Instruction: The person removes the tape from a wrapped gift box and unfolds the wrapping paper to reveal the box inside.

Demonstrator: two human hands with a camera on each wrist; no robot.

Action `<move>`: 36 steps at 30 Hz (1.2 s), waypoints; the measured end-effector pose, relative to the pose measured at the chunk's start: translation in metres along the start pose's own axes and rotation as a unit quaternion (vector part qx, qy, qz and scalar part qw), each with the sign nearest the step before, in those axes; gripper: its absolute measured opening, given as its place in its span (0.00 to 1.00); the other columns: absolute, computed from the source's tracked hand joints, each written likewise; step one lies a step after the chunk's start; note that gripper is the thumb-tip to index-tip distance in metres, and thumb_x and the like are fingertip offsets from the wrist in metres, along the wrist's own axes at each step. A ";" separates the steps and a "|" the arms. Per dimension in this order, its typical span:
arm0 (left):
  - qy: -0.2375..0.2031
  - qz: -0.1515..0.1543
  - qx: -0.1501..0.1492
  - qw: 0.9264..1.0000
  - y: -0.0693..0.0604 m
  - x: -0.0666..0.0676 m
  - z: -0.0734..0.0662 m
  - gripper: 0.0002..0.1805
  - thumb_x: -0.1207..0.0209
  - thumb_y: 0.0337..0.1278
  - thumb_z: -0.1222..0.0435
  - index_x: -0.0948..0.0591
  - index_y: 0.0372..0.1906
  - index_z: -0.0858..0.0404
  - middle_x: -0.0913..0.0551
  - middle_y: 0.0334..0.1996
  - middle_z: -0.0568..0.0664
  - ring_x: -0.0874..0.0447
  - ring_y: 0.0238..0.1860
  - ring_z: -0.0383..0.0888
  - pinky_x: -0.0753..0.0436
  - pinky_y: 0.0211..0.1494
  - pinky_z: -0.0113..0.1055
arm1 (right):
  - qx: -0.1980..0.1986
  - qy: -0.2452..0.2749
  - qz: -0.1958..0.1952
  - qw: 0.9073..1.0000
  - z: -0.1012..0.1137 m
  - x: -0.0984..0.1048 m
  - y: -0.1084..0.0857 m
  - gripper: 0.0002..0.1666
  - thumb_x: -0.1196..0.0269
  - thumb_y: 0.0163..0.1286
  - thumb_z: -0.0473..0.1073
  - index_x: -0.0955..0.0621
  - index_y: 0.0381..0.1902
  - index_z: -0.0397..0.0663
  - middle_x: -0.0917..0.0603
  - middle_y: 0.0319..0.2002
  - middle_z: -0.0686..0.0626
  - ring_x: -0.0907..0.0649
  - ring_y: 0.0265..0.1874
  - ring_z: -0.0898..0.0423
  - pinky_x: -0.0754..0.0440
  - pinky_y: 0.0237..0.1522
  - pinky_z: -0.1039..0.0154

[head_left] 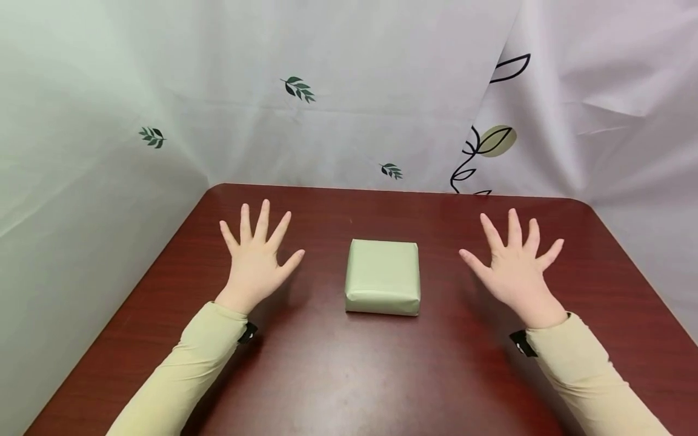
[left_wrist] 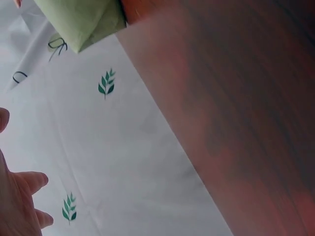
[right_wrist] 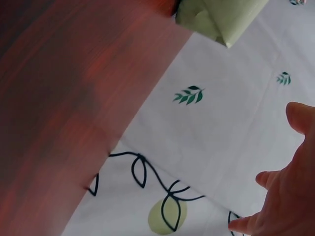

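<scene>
A square package wrapped in light green paper sits flat in the middle of the dark red table. To its left, my left hand is spread palm down with the fingers straight, apart from the package. On the other side, my right hand is spread the same way, also touching nothing. Each wrist view catches a folded corner of the package, its green paper near the top edge in the left one. Only parts of the fingers and palm show in the wrist views.
White sheeting with printed leaves rises behind the table's far edge and along both sides. Light yellow-green sleeves cover the forearms. A small black device shows under the right wrist, and another black strap under the left.
</scene>
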State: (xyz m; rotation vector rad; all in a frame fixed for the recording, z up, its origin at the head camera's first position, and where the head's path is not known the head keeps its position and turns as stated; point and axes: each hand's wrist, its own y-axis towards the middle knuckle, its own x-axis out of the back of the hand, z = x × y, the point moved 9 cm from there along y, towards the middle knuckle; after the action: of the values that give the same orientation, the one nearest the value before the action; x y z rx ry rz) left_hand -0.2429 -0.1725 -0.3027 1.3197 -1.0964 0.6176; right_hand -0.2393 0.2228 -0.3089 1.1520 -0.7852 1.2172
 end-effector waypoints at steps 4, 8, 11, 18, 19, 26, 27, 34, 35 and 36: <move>-0.008 -0.003 -0.021 1.000 0.002 -0.004 -0.015 0.40 0.48 0.55 0.40 0.38 0.72 0.52 0.54 0.75 0.58 0.68 0.74 0.64 0.70 0.64 0.71 | 0.030 0.016 -0.011 0.999 0.015 0.001 0.000 0.46 0.49 0.66 0.69 0.44 0.73 0.53 0.56 0.72 0.31 0.59 0.68 0.25 0.76 0.54 0.23; -0.011 0.005 -0.042 0.999 0.004 -0.011 -0.033 0.40 0.49 0.55 0.39 0.37 0.71 0.51 0.53 0.75 0.59 0.66 0.74 0.64 0.69 0.65 0.70 | 0.058 0.029 -0.017 0.998 0.031 -0.003 -0.001 0.44 0.47 0.65 0.66 0.43 0.72 0.54 0.54 0.72 0.32 0.58 0.69 0.28 0.73 0.56 0.24; -0.010 0.021 -0.058 0.998 0.003 -0.017 -0.049 0.39 0.50 0.55 0.39 0.37 0.71 0.50 0.51 0.74 0.60 0.65 0.74 0.63 0.67 0.65 0.70 | 0.079 0.035 -0.018 0.996 0.043 -0.007 -0.001 0.44 0.44 0.65 0.64 0.42 0.72 0.54 0.53 0.72 0.33 0.57 0.69 0.29 0.71 0.57 0.24; -0.011 0.064 -0.104 0.992 0.003 -0.031 -0.079 0.39 0.49 0.57 0.39 0.38 0.71 0.49 0.51 0.74 0.59 0.60 0.74 0.63 0.64 0.68 0.66 | 0.131 0.031 -0.003 0.991 0.069 -0.020 -0.002 0.44 0.41 0.63 0.61 0.41 0.72 0.54 0.48 0.70 0.33 0.51 0.68 0.29 0.63 0.59 0.27; -0.013 0.067 -0.109 0.992 0.002 -0.033 -0.082 0.38 0.49 0.57 0.39 0.37 0.71 0.49 0.50 0.74 0.59 0.59 0.74 0.63 0.63 0.68 0.66 | 0.138 0.029 0.001 0.990 0.072 -0.024 -0.003 0.44 0.40 0.62 0.61 0.41 0.71 0.54 0.47 0.70 0.33 0.50 0.67 0.30 0.62 0.60 0.28; -0.035 0.090 -0.154 0.983 -0.009 -0.044 -0.104 0.37 0.50 0.57 0.38 0.34 0.69 0.49 0.48 0.73 0.61 0.54 0.73 0.63 0.54 0.69 0.64 | 0.181 0.023 0.026 0.983 0.087 -0.043 -0.010 0.44 0.39 0.60 0.63 0.37 0.70 0.54 0.43 0.69 0.35 0.45 0.66 0.32 0.52 0.61 0.32; -0.040 0.096 -0.160 0.982 -0.010 -0.046 -0.106 0.37 0.50 0.57 0.38 0.34 0.69 0.49 0.48 0.73 0.60 0.54 0.73 0.63 0.53 0.69 0.64 | 0.187 0.022 0.030 0.982 0.089 -0.045 -0.011 0.44 0.39 0.59 0.63 0.37 0.70 0.54 0.42 0.69 0.36 0.44 0.66 0.31 0.51 0.61 0.32; -0.071 0.136 -0.184 0.971 -0.018 -0.054 -0.118 0.39 0.49 0.56 0.36 0.36 0.71 0.49 0.50 0.73 0.60 0.50 0.71 0.67 0.44 0.69 0.59 | 0.217 0.009 0.079 0.973 0.098 -0.058 -0.017 0.45 0.40 0.60 0.65 0.36 0.70 0.51 0.43 0.70 0.35 0.38 0.63 0.30 0.36 0.59 0.35; -0.074 0.143 -0.184 0.970 -0.019 -0.055 -0.119 0.40 0.49 0.56 0.36 0.37 0.71 0.49 0.50 0.74 0.60 0.49 0.70 0.69 0.43 0.69 0.59 | 0.221 0.008 0.085 0.971 0.100 -0.059 -0.018 0.45 0.40 0.60 0.65 0.36 0.70 0.50 0.43 0.69 0.34 0.36 0.62 0.30 0.33 0.57 0.36; -0.078 0.151 -0.184 0.968 -0.020 -0.057 -0.119 0.40 0.48 0.56 0.36 0.37 0.71 0.50 0.51 0.74 0.60 0.49 0.69 0.71 0.42 0.68 0.59 | 0.225 0.010 0.092 0.970 0.101 -0.060 -0.018 0.46 0.40 0.60 0.65 0.36 0.70 0.50 0.43 0.69 0.33 0.35 0.61 0.30 0.31 0.55 0.37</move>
State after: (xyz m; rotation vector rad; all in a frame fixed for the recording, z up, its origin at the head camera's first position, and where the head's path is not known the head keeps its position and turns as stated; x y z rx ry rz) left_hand -0.2150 -0.0505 -0.3493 0.8976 -1.4798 0.5035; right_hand -0.2232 0.1094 -0.3416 1.4525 -0.6243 1.6143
